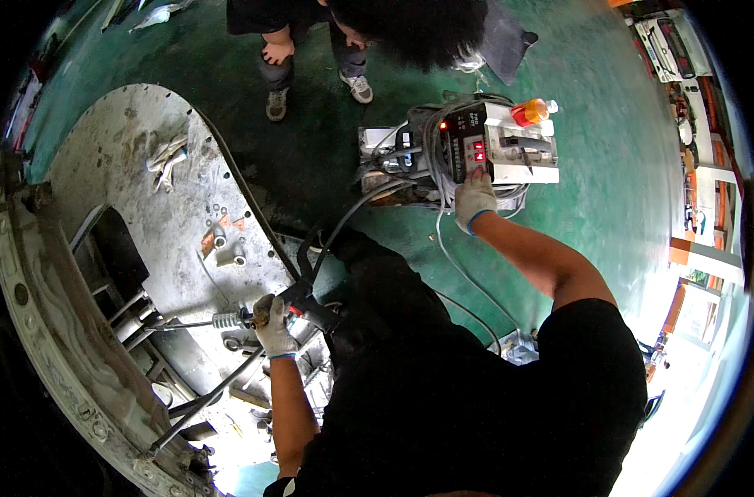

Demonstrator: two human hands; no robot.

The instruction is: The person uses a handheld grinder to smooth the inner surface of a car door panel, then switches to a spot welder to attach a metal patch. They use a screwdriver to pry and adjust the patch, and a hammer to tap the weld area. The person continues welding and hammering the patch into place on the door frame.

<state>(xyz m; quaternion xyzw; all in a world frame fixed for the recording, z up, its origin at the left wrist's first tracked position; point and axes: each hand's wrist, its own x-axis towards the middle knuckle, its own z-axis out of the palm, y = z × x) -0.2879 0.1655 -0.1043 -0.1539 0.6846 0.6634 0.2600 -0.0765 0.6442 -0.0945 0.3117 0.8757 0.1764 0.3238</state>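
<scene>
A black tool (pixel 313 311) with a red part at its front sits in my left grip (pixel 275 327) at the right edge of a grey metal counter (pixel 116 124), its coil spring (pixel 225 320) reaching in over the top. Beyond that edge, a machine (pixel 522 142) wrapped in cables stands on the green floor (pixel 625 215), red display (pixel 478 151) lit, an orange bottle (pixel 531 112) lying on top. A thick cable (pixel 344 217) arches from the machine toward the tool. Loose gloves (pixel 168 159) lie toward the counter's rounded far end, metal sleeves (pixel 220 238) nearer its right edge; a long metal frame (pixel 70 356) bounds the left. Another person (pixel 348 60) leans in past the far end. Floor stretches right of the machine. My gloved left grip is closed around the tool; my right grip (pixel 475 203) touches the machine's panel, how far open I cannot tell.
</scene>
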